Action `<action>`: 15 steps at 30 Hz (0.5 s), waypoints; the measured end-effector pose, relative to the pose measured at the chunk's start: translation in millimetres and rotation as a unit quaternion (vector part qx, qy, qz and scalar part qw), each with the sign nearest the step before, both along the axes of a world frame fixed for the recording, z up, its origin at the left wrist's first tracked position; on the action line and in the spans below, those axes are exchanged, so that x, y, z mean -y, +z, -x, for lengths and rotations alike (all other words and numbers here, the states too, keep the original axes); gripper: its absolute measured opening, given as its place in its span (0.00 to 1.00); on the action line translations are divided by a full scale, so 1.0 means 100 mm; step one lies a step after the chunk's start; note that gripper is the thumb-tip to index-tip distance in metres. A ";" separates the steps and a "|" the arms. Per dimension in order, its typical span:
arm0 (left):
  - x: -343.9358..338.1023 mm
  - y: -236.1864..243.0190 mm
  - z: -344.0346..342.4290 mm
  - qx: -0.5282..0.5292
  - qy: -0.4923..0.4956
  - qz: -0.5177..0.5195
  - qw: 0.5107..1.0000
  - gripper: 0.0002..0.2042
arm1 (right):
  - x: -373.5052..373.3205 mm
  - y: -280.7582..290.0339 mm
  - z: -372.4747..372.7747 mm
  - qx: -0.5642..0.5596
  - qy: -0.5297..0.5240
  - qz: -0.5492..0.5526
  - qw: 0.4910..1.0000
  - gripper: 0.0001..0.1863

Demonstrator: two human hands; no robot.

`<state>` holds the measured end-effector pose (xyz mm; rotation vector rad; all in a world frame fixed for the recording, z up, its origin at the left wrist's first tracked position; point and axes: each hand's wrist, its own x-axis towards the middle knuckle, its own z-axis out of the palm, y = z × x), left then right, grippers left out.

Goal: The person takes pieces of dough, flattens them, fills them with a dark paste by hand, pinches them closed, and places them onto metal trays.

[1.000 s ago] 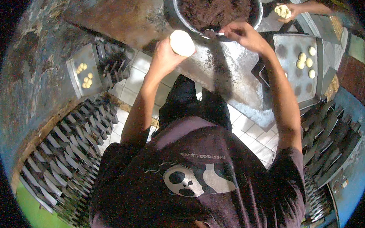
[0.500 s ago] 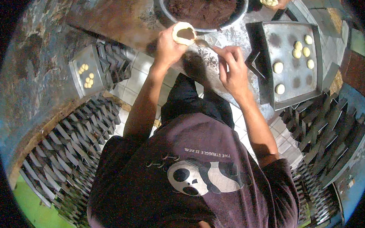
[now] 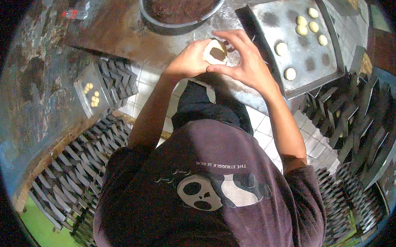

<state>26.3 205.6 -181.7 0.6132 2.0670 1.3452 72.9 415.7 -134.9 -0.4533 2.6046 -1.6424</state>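
Note:
My left hand [image 3: 189, 59] is closed around a pale round of dough [image 3: 208, 49], with dark brown filling [image 3: 218, 54] showing in its middle. My right hand [image 3: 249, 66] curves round the same piece from the right, its thumb low at the dough and its index finger arched above. Whether the spoon seen earlier is still among those fingers I cannot make out. Just beyond both hands stands a metal basin [image 3: 184, 26] of dark brown filling. To the right, a baking tray [image 3: 273, 25] holds several pale dough balls [image 3: 280, 49].
A smaller tray [image 3: 104, 101] with several dough balls lies at left, by folded metal pans. Stacks of dark metal pieces [image 3: 72, 162] flank me on both sides. A red-capped plastic bottle [image 3: 74, 14] lies on the worn surface [image 3: 41, 72] at upper left.
The dough now has filling in it. My right hand has moved from the basin to the dough, and my left hand slightly rightward. The co-worker's hand has left the view.

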 end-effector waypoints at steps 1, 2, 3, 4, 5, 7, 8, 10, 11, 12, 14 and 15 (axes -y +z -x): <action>-0.06 0.04 0.00 -0.012 -0.022 0.014 1.000 0.21 | -0.10 0.00 0.03 -0.009 0.025 -0.041 0.999 0.31; -0.12 0.08 0.01 -0.025 -0.043 0.029 0.998 0.21 | -0.17 -0.01 0.01 0.013 0.011 -0.020 1.000 0.29; -0.19 0.15 0.00 -0.024 -0.068 -0.017 0.997 0.22 | -0.25 -0.02 -0.01 0.034 -0.002 0.000 0.999 0.26; -0.24 0.24 -0.03 0.030 -0.054 -0.037 0.997 0.22 | -0.31 -0.04 -0.03 0.056 -0.016 0.021 0.998 0.24; -0.28 0.35 -0.08 0.085 -0.039 -0.056 0.994 0.23 | -0.36 -0.09 -0.06 0.039 -0.020 0.060 0.997 0.16; -0.31 0.26 -0.18 0.179 -0.020 -0.128 0.975 0.23 | -0.48 -0.09 -0.17 0.147 -0.041 0.143 0.978 0.12; -0.34 0.26 -0.19 0.189 -0.009 -0.138 0.972 0.22 | -0.52 -0.07 -0.21 0.200 -0.050 0.183 0.961 0.11; -0.41 0.28 -0.23 0.211 0.012 -0.160 0.964 0.20 | -0.56 0.00 -0.26 0.218 -0.053 0.231 0.947 0.14; -0.45 0.31 -0.24 0.242 0.048 -0.149 0.958 0.17 | -0.55 0.12 -0.29 0.230 -0.071 0.253 0.937 0.18; -0.48 0.34 -0.26 0.251 0.068 -0.165 0.951 0.15 | -0.55 0.18 -0.31 0.241 -0.089 0.275 0.926 0.21; -0.57 0.37 -0.31 0.268 0.112 -0.197 0.936 0.12 | -0.58 0.23 -0.30 0.025 -0.065 0.035 0.997 0.35; -0.65 0.29 -0.36 0.234 0.127 -0.216 0.940 0.11 | -0.56 0.33 -0.31 -0.038 -0.047 -0.037 0.998 0.38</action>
